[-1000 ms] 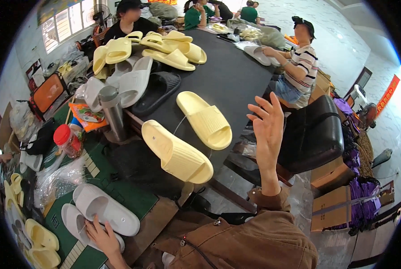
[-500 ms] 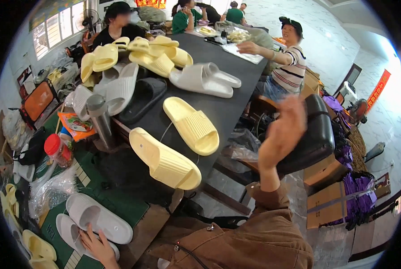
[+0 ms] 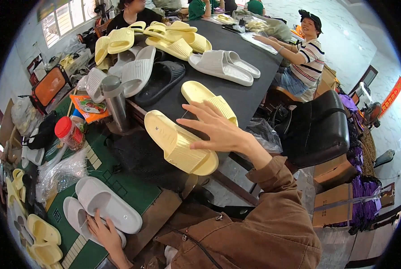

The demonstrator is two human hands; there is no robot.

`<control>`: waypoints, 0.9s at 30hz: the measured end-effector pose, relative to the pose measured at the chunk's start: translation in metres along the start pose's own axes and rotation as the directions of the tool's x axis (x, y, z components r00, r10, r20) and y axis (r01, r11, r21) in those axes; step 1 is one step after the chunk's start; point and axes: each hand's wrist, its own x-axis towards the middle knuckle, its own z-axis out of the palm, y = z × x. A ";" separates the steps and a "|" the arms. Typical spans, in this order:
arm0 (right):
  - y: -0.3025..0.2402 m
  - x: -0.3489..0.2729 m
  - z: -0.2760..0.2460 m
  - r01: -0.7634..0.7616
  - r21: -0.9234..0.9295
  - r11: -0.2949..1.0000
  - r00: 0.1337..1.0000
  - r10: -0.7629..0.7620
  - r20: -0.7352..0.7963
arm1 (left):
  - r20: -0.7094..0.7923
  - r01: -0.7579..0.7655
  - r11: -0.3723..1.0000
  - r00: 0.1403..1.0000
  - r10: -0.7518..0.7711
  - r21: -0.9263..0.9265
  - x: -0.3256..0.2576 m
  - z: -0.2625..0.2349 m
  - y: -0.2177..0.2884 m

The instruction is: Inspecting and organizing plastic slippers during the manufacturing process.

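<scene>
My right hand (image 3: 220,130) reaches over a pair of pale yellow slippers at the corner of the dark table, open with its fingers spread. Its thumb side is close over the ribbed strap of the nearer yellow slipper (image 3: 164,130); whether it touches is hard to tell. The farther yellow slipper (image 3: 196,91) is partly hidden behind the hand. Down at the lower left, my left hand (image 3: 104,231) lies open on a pair of light grey slippers, fingers apart. It rests on the left grey slipper (image 3: 75,213), beside the right grey slipper (image 3: 122,213).
More yellow slippers (image 3: 178,47), grey slippers (image 3: 220,67) and a black slipper (image 3: 162,85) crowd the dark table (image 3: 229,38). A steel flask (image 3: 115,101) and red-lidded jar (image 3: 69,133) stand left. A black chair (image 3: 317,130) is right; a person in a striped shirt (image 3: 306,62) sits beyond.
My right hand has come down and left from beside the chair to over the yellow slippers. My left hand stays on the grey slippers. The view has shifted a little.
</scene>
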 end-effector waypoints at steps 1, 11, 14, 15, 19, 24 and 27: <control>0.006 0.004 0.002 -0.002 -0.002 1.000 1.000 0.002 -0.005 | 0.001 -0.003 1.000 1.000 0.003 0.017 0.000 0.000 0.000; 0.039 0.042 -0.002 -0.076 0.029 0.997 0.994 0.074 0.075 | -0.024 -0.033 0.999 0.999 0.032 -0.025 -0.001 0.005 0.000; 0.029 0.048 -0.017 0.086 -0.046 0.995 0.995 -0.084 0.054 | -0.022 -0.006 1.000 1.000 0.007 0.010 -0.001 -0.001 0.004; 0.023 0.051 -0.022 0.119 -0.094 0.988 0.991 -0.113 0.067 | -0.014 0.009 1.000 1.000 -0.009 0.007 -0.001 -0.002 0.004; -0.004 0.055 -0.030 0.232 -0.173 0.957 0.969 -0.213 0.123 | -0.005 0.009 1.000 1.000 -0.009 -0.016 -0.001 -0.002 0.004; -0.030 0.048 -0.006 0.315 -0.234 0.920 0.938 -0.265 0.224 | -0.016 0.002 1.000 1.000 -0.002 0.003 -0.001 0.002 0.001; -0.024 0.051 -0.005 0.306 -0.204 0.930 0.920 -0.233 0.315 | -0.023 -0.003 1.000 1.000 0.003 0.018 -0.001 0.006 -0.001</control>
